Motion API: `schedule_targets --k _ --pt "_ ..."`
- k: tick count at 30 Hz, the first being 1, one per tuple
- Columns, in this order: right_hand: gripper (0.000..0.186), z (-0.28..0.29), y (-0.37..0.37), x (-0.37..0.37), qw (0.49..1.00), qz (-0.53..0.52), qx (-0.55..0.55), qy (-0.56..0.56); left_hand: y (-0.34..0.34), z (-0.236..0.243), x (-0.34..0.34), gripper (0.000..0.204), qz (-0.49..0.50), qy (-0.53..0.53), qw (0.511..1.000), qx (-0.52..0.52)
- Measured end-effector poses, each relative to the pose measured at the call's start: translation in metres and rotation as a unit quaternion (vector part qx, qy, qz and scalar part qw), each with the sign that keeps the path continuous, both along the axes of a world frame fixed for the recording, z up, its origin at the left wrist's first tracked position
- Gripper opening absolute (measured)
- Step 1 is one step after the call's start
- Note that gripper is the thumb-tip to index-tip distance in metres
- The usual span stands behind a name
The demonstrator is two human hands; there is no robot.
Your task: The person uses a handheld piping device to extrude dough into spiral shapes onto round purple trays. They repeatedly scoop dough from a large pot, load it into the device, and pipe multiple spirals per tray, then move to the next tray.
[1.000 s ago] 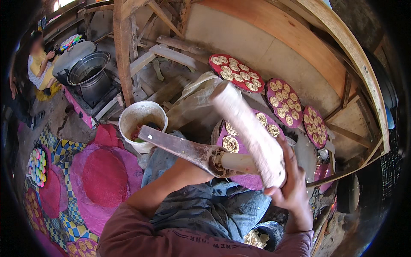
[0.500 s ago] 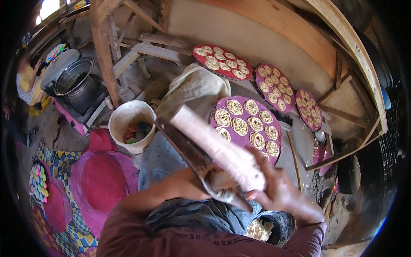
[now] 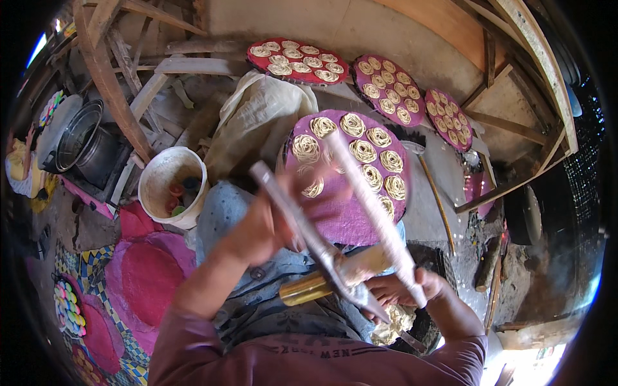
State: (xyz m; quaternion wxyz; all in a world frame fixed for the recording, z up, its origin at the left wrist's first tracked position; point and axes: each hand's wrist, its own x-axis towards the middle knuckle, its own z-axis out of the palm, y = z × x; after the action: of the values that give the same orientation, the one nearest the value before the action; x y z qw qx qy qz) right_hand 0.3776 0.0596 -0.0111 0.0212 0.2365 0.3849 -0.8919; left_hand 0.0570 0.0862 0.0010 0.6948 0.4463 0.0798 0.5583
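Currently the two-barred tool (image 3: 340, 270) is in the air, partly over the near edge of the round purple tray (image 3: 347, 226) and partly on the person's side of it. Its pale bar (image 3: 373, 207) runs slantwise, upper end over the tray's nests of noodle-like strands (image 3: 362, 152), lower end to the right and nearer the person than the tray. The dark bar (image 3: 293, 213) lies roughly parallel, its upper end just left of the tray. Crossing these, a brass-coloured cylinder (image 3: 306, 289) points leftward, nearer the person than the tray; a pale wooden rod (image 3: 367, 260) sticks out opposite.

The right hand (image 3: 412, 287) is wrapped around the pale bar's lower end. The left hand (image 3: 265, 222), blurred, has its fingers spread at the tray's left edge; whether it touches the dark bar I cannot tell.

Left of the tray, a white bucket (image 3: 154, 177) holds small red, green and dark things. Farther left stands a metal pot (image 3: 98, 154), contents unclear. Nearer the person than the tray, a dark container (image 3: 430, 320) holds pale, crumbly dough (image 3: 391, 325).
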Motion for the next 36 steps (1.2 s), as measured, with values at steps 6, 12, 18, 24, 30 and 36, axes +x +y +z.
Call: schedule_targets --k 6,12,18,24,30,36 --pt "0.133 0.054 0.060 0.020 0.991 -0.112 0.062 -0.035 0.155 0.059 0.050 0.082 -0.154 -0.197 0.966 -0.065" --pt "0.110 0.071 0.126 0.012 0.945 -0.170 0.184 -0.210 0.251 -0.019 0.076 0.066 -0.197 -0.347 0.907 -0.135" --pt "0.101 0.083 0.130 -0.001 0.922 -0.144 0.241 -0.267 0.267 -0.073 0.079 0.057 -0.164 -0.374 0.912 -0.040" --pt "0.094 0.103 0.124 -0.016 0.867 -0.177 0.330 -0.328 0.265 -0.034 0.072 0.045 -0.155 -0.382 0.911 0.003" --pt "0.077 0.117 0.100 -0.022 0.882 -0.150 0.333 -0.298 0.240 -0.018 0.058 0.045 -0.088 -0.355 0.930 -0.019" --pt "0.086 0.126 0.107 -0.020 0.848 -0.133 0.405 -0.315 0.244 -0.008 0.077 0.042 -0.114 -0.421 0.900 -0.012"
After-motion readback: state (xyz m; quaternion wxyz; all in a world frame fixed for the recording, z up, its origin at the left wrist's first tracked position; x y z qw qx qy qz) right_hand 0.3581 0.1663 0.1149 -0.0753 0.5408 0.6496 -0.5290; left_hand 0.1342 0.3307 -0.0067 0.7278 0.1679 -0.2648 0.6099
